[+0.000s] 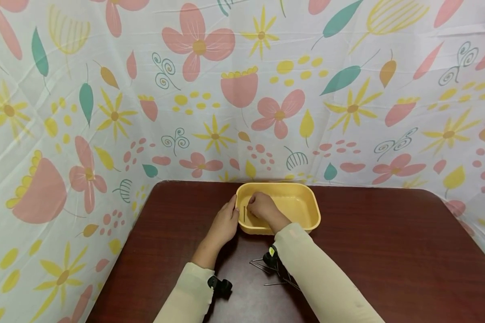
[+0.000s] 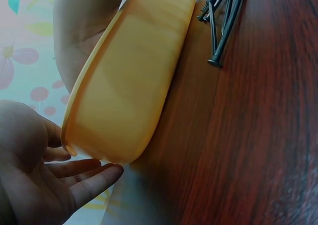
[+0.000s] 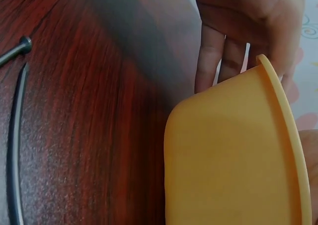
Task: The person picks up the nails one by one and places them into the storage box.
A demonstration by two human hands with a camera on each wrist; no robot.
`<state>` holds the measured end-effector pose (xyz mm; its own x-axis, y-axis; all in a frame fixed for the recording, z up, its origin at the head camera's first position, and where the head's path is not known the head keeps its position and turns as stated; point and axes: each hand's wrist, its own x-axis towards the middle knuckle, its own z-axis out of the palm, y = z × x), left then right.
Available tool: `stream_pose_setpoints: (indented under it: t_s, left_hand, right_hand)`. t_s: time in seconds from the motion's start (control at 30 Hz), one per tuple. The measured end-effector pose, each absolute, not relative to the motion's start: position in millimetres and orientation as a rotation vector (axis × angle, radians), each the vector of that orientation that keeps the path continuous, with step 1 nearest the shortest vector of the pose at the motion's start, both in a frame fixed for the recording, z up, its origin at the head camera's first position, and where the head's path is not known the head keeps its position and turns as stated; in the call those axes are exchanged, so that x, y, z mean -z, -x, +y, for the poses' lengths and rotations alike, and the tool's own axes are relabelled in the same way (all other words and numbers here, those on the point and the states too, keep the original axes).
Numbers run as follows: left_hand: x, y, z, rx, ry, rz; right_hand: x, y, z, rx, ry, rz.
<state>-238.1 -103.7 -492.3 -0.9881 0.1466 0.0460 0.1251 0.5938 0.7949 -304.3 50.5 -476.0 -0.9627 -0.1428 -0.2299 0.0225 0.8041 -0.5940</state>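
Observation:
A yellow plastic basin [image 1: 303, 208] stands near the table's back edge. At its left end my left hand [image 1: 225, 223] grips the rim; in the left wrist view its fingers [image 2: 97, 185] lie extended along the outer wall, and the thumb goes behind the rim. My right hand [image 1: 263, 207] reaches inside the basin, fingers bent and pointing down-left. Close beside those fingertips is a dark nail [image 1: 244, 214] along the left inner wall. Whether the right fingers pinch anything is hidden. Several loose metal nails [image 2: 226, 26] lie on the table before the basin, partly under the right forearm.
The dark red-brown wooden table [image 1: 380, 251] stretches to both sides of the basin. Behind it and along the left hangs a white flower-print cloth [image 1: 347, 148]. A black wrist camera [image 1: 220, 287] is strapped at the left cuff, and another [image 1: 271, 258] at the right.

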Motion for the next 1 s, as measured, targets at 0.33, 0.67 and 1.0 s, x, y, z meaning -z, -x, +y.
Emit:
stream_pose_setpoints:
  t_s: [0.33, 0.67, 1.0]
  left_hand:
    - [494, 239, -105, -1.362, -0.225, 2.799]
    - [493, 238, -104, -1.386, -0.233, 2.782]
    - [493, 239, -104, -1.367, -0.233, 2.799]
  right_hand:
    - [478, 299, 47, 0.812, 0.176, 2.701]
    - [477, 298, 42, 0.759, 0.168, 2.707]
    - [479, 300, 39, 0.766, 0.164, 2.710]
